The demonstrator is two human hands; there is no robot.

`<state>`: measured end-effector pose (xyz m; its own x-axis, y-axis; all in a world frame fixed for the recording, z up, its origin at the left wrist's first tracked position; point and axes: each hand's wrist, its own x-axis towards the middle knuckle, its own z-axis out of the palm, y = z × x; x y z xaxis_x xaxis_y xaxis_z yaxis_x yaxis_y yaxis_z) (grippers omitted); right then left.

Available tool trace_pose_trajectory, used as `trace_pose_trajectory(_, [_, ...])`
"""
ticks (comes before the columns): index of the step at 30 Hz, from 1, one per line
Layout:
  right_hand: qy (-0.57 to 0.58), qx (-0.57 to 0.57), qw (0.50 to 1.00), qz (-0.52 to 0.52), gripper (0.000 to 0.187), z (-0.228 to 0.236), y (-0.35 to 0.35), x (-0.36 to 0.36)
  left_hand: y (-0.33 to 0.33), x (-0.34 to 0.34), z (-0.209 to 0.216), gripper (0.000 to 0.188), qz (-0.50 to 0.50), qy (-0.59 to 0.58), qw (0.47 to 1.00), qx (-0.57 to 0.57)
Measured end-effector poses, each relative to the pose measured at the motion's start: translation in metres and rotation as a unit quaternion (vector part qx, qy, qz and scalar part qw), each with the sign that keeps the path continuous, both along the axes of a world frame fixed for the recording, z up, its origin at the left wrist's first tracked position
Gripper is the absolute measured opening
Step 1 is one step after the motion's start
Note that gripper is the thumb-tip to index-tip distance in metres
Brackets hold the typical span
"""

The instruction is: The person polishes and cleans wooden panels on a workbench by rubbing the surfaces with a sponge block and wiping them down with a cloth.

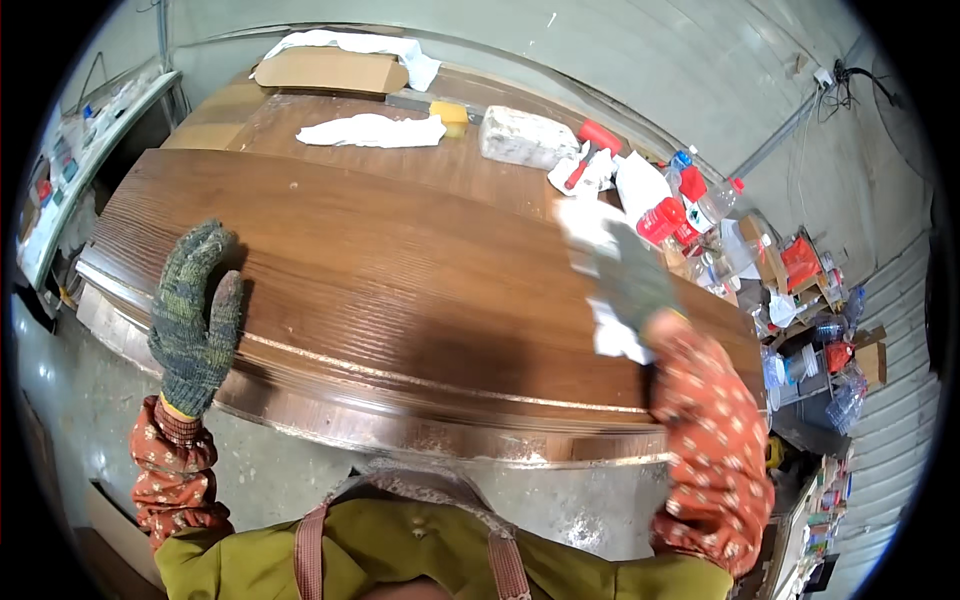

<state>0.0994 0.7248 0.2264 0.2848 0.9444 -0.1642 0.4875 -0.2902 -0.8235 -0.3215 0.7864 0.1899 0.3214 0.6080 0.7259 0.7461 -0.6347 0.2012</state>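
Observation:
A long brown wood-grain panel (390, 250) lies across the table in front of me. At its left end my left hand (196, 310), in a dark green knit glove, rests on the near edge. Its fingers are stretched out and the thumb stands apart. Over the right part of the panel is my right hand (635, 280), in the same kind of glove and blurred by motion. White cloth (618, 333) shows on both sides of that hand, which grips it against the surface. The right fingers themselves are smeared.
Behind the panel lie a folded white cloth (370, 130), a yellow sponge (449, 117), a wrapped whitish block (527, 137) and a red-handled tool (580, 167). Bottles (720, 200) and red-labelled containers (662, 220) crowd the right side. A cardboard piece (330, 70) is at the back.

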Motion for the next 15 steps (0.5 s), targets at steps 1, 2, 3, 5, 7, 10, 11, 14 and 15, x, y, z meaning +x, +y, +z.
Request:
trace_pose_trajectory(1, [-0.1, -0.103, 0.985, 0.098, 0.049, 0.009, 0.04, -0.064, -0.003, -0.007, -0.002, 0.028, 0.007, 0.006, 1.0, -0.007])
trace_pose_trajectory(2, [-0.445, 0.175, 0.84, 0.256, 0.057, -0.03, 0.072, -0.093, -0.003, -0.005, 0.001, 0.029, 0.001, -0.029, 1.0, -0.005])
trace_pose_trajectory(3, [-0.357, 0.163, 0.866, 0.311, 0.06, -0.005, 0.075, -0.152, -0.004, -0.007, 0.002, 0.029, 0.007, -0.064, 0.998, -0.002])
trace_pose_trajectory(5, [-0.377, 0.358, 0.789, 0.326, 0.057, -0.025, 0.091, -0.21, 0.004, -0.005, 0.0, 0.03, 0.014, -0.077, 0.996, 0.032])
trace_pose_trajectory(7, [-0.292, 0.317, 0.807, 0.403, 0.057, -0.013, 0.078, -0.208, 0.007, -0.015, -0.003, 0.029, 0.035, -0.102, 0.994, 0.033])
trace_pose_trajectory(10, [-0.364, 0.188, 0.834, 0.369, 0.058, -0.019, 0.046, -0.113, 0.01, -0.07, -0.036, 0.023, 0.123, -0.122, 0.985, 0.03])
trace_pose_trajectory(11, [-0.417, 0.203, 0.824, 0.326, 0.058, -0.024, 0.033, -0.066, 0.007, -0.081, -0.04, 0.023, 0.151, -0.126, 0.98, 0.031])
trace_pose_trajectory(14, [-0.421, 0.229, 0.828, 0.291, 0.052, -0.018, -0.009, 0.046, 0.008, -0.091, -0.042, 0.023, 0.146, -0.116, 0.981, 0.045])
trace_pose_trajectory(15, [-0.376, 0.191, 0.864, 0.276, 0.049, -0.02, -0.014, 0.065, 0.006, -0.089, -0.042, 0.023, 0.142, -0.152, 0.976, 0.064])
